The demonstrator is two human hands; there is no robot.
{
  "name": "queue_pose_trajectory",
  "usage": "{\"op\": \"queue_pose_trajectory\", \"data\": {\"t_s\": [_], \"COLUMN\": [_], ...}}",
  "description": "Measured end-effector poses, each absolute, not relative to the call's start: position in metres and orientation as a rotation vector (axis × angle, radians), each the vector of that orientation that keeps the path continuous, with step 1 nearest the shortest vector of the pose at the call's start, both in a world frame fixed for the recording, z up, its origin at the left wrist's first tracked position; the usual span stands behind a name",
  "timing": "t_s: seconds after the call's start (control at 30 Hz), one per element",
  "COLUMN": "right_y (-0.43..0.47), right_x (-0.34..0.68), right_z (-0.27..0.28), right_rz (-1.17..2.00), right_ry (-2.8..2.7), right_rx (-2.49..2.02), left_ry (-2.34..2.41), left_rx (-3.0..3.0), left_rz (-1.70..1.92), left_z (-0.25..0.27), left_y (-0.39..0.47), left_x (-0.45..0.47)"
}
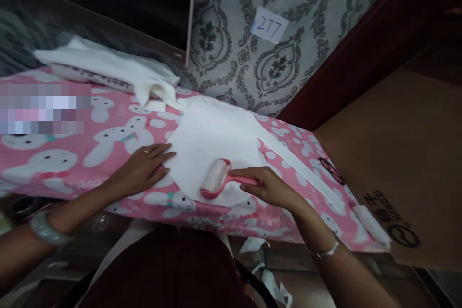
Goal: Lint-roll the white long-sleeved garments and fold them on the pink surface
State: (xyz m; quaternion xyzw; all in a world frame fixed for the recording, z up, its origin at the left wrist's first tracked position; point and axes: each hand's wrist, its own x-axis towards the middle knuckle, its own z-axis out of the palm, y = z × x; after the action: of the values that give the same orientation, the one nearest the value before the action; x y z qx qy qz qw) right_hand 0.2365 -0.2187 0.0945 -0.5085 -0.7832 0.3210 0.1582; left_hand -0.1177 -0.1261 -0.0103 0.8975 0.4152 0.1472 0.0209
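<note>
Head view: right hand grasped a lint roller by its pink handle, cylinder over the lower part of a white cloth. Left hand lay palm-down, released, fingertips at the cloth's left edge. Cloth lay spread on a pink rabbit-print cover; white roll near its right end.
</note>
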Motion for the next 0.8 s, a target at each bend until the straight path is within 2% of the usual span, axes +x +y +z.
{"op": "queue_pose_trajectory", "data": {"t_s": [0.13, 0.23, 0.57, 0.8], "right_y": [-0.177, -0.173, -0.276, -0.243], "right_x": [0.191, 0.181, 0.305, 0.279], "right_z": [0.076, 0.069, 0.118, 0.105], "right_rz": [0.886, 0.832, 1.06, 0.809], "right_ry": [-2.34, -2.348, -2.057, -1.926], "right_rx": [-1.197, -1.168, -1.807, -1.673], "left_ry": [1.298, 1.29, 1.284, 1.262], "left_rx": [2.716, 2.668, 2.663, 2.601], "left_rz": [0.437, 0.459, 0.569, 0.716], "left_z": [-0.005, -0.004, -0.012, -0.018], "left_y": [-0.13, -0.131, -0.13, -0.133], "left_x": [-0.119, -0.122, -0.125, -0.133]}}
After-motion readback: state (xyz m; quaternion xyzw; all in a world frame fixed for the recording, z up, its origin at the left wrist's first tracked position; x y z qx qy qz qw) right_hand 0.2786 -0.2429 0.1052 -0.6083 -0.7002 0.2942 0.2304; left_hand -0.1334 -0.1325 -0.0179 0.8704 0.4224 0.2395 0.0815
